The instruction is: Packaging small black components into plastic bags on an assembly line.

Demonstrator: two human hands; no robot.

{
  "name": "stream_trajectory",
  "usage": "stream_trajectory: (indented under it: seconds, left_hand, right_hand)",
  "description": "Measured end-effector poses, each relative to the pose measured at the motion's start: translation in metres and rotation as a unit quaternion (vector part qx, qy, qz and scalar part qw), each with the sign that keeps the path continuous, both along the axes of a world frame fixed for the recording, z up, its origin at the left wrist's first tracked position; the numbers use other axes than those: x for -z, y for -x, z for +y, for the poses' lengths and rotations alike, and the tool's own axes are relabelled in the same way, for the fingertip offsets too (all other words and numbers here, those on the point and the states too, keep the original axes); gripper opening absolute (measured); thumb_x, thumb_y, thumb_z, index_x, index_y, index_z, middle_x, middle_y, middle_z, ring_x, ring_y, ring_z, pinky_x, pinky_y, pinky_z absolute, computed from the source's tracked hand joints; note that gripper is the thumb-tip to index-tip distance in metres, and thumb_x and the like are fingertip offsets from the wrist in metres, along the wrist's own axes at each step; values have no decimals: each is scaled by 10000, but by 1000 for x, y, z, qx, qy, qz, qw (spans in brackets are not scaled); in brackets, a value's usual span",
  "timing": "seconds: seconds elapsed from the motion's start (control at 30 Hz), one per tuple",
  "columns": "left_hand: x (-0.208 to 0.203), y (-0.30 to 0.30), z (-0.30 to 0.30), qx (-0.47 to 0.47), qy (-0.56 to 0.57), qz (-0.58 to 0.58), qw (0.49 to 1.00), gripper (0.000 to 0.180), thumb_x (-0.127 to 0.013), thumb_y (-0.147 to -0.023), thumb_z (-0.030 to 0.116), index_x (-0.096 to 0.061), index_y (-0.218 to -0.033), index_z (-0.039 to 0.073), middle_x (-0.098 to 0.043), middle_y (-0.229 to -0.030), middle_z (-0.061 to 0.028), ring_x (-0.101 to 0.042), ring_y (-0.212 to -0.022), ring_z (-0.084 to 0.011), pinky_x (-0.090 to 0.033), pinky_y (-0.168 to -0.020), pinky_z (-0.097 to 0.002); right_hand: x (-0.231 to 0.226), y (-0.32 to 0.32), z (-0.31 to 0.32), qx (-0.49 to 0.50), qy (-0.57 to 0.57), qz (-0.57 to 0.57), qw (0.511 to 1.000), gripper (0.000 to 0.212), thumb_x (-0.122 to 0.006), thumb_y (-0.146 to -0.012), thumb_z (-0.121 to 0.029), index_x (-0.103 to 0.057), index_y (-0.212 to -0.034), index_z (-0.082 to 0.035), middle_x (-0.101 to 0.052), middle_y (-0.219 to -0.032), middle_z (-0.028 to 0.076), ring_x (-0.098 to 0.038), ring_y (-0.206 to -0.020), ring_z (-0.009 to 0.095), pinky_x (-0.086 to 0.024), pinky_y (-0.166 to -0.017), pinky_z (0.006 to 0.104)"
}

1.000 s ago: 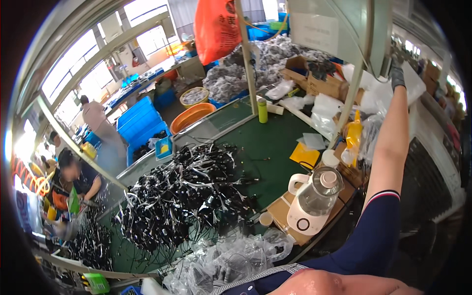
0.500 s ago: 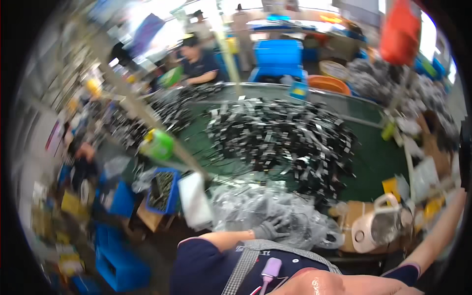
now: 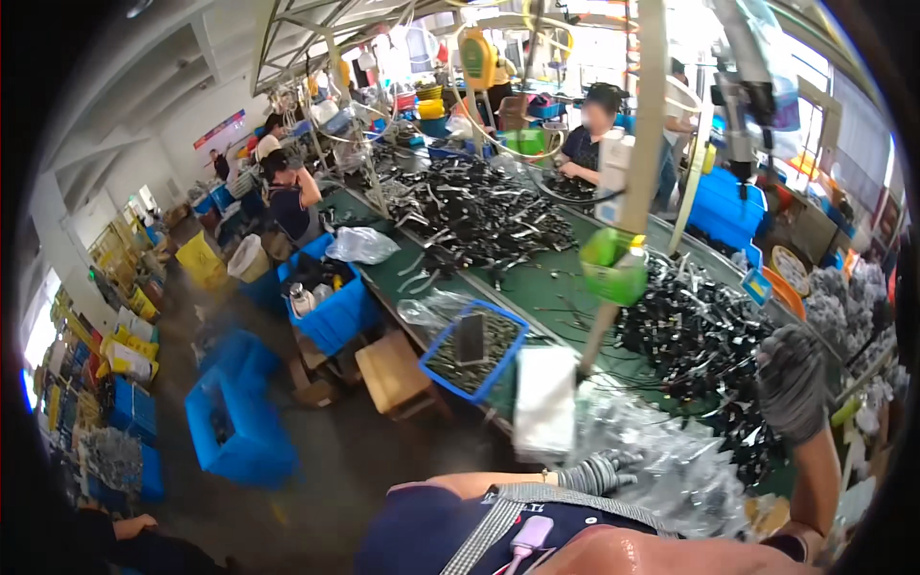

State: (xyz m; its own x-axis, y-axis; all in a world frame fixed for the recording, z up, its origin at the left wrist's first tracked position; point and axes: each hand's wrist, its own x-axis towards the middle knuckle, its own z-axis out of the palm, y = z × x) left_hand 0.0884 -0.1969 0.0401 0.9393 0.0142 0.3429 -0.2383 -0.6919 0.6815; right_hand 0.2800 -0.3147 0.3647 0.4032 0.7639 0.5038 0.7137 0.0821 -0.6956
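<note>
My left hand [image 3: 596, 475], in a grey striped glove, rests with fingers outstretched on a heap of clear plastic bags [image 3: 671, 450] at the table's near edge. On the right, my right hand [image 3: 793, 383], in a matching glove, is raised beside a pile of dark cables with pale, shiny pieces [image 3: 695, 331]. Its fingers look loosely stretched, though slightly blurred, and nothing shows in them. A white stack of sheets or bags [image 3: 544, 402] lies left of the clear bags. Further left is a blue tray [image 3: 518, 347] full of small parts, with a dark flat rectangular object [image 3: 471, 339] on top.
A post with a green basket [image 3: 615, 273] rises from the green tabletop [image 3: 517, 278]. Another cable pile [image 3: 479, 211] lies farther back, near a seated person [image 3: 586, 144]. Blue bins [image 3: 331, 311] and a wooden stool [image 3: 395, 374] stand left of the table.
The view has swung left, so the table and its contents sit farther right. My right hand has come into view, raised. My left hand stays on the plastic bags.
</note>
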Motion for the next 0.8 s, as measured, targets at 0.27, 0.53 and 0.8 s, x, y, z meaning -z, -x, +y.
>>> stream_trajectory:
  seconds: [0.27, 0.53, 0.8]
  left_hand:
    - [-4, 314, 142, -392, -59, 72, 915, 263, -615, -736, 154, -628, -995, 109, -584, -1103, -155, -580, -950, -324, -472, -833, -400]
    - [53, 379, 166, -412, -7, 101, 905, 285, -637, -737, 108, -617, -1016, 52, -588, -1037, -185, -597, -881, -298, -483, -789, -359]
    - [-9, 331, 174, -370, -46, 28, 928, 284, -646, -734, 78, -620, -1016, 78, -567, -1085, -150, -593, -914, -281, -497, -788, -332]
  right_hand:
    - [19, 167, 177, 3, -18, -501, 866, 187, -616, -711, -117, -545, -876, -63, -529, -920, 94, -548, -838, 291, -478, -666, 423]
    - [-49, 132, 310, 243, -3, -568, 786, 185, -571, -767, -172, -603, -912, -60, -596, -877, 136, -597, -765, 275, -489, -628, 391]
    - [-18, 72, 415, 354, 208, -612, 676, 187, -535, -746, -103, -686, -847, -57, -664, -787, 118, -631, -726, 236, -463, -557, 416]
